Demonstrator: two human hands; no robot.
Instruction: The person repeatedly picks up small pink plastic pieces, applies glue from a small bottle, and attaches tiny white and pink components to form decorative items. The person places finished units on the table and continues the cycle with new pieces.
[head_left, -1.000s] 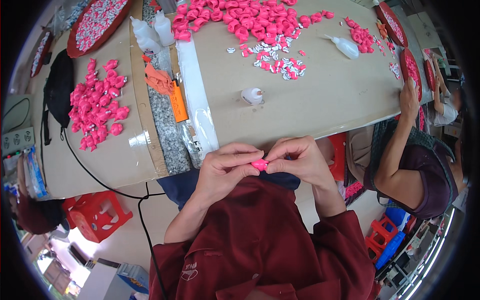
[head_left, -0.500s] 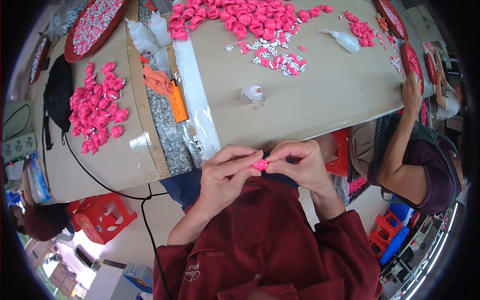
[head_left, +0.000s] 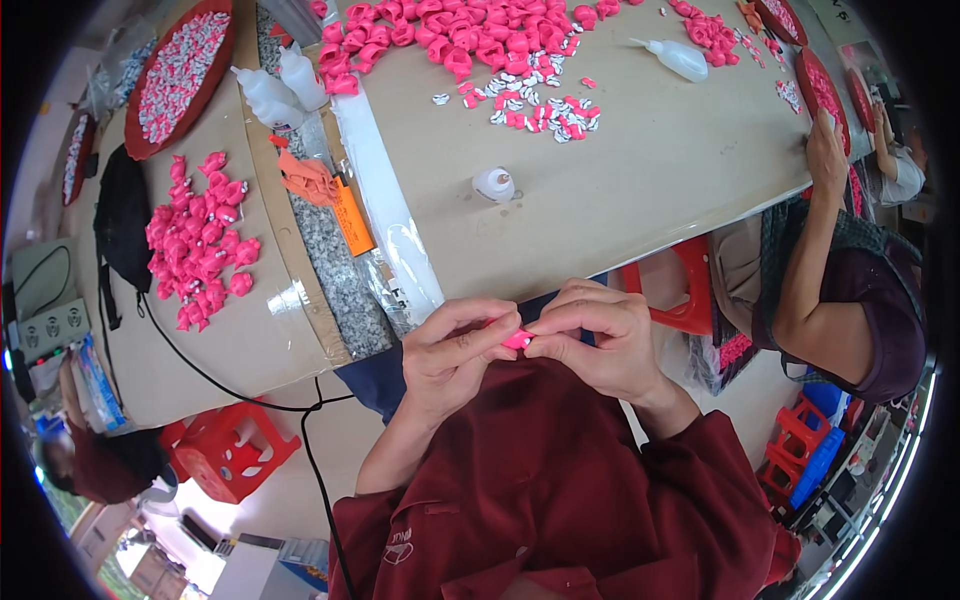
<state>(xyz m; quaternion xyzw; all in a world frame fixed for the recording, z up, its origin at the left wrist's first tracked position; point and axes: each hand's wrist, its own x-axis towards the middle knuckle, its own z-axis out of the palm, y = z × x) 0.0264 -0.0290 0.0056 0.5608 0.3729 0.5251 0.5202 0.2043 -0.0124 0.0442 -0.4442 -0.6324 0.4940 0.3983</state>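
Observation:
Close to my body, just off the table's front edge, a small glossy pink plastic piece [head_left: 518, 340] is pinched between the fingertips of both hands. My left hand [head_left: 440, 352] is closed on its left side and covers much of it. From the right, the thumb and index finger of my right hand [head_left: 605, 335] grip the same piece. Beyond them, a small white squeeze bottle [head_left: 494, 184] stands on the table. Small pink and white parts [head_left: 545, 112] lie scattered behind it, with a heap of hollow pink pieces [head_left: 470, 35] at the back.
Left of a granite strip [head_left: 345, 280] lies a pile of pink figures [head_left: 200, 245]. An orange box [head_left: 352, 218], an orange cloth [head_left: 308, 180] and white bottles [head_left: 270, 98] sit along the strip. Another bottle [head_left: 675, 60] lies tipped. A co-worker's arm [head_left: 815, 230] is at right.
The view has turned slightly, shifting the surroundings. Both hands keep hold of the pink piece, and my left fingers now cover more of it.

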